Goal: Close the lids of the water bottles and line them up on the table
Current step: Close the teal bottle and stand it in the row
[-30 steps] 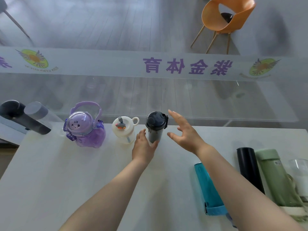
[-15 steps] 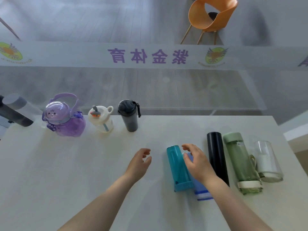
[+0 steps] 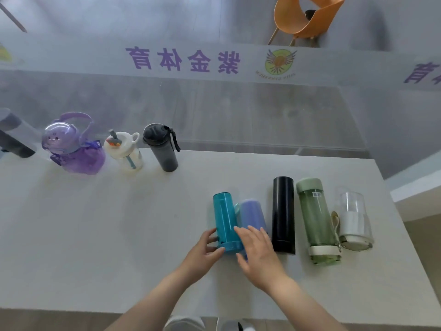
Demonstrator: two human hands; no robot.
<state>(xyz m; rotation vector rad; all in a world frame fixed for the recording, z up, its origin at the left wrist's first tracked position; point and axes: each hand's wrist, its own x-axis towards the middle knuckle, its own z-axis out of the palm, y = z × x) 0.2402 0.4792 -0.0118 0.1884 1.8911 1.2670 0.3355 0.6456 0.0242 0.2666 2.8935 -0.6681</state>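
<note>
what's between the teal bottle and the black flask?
Head view: the lilac bottle lies between the teal bottle and the black flask, its near end under the right hand.

A pale tabletop (image 3: 95,235) meets a glass partition (image 3: 214,111) along its far edge. Across the glass runs a frosted band (image 3: 71,58) with purple characters and a winged emblem (image 3: 280,61). Beyond it, grey plank floor (image 3: 143,17) and an orange chair (image 3: 307,17).

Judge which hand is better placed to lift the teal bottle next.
Left, probably. The left hand already touches the lid end of the teal bottle, thumb and fingers around its rim. The right hand lies flatter over that end and over the lavender bottle beside it.
</note>
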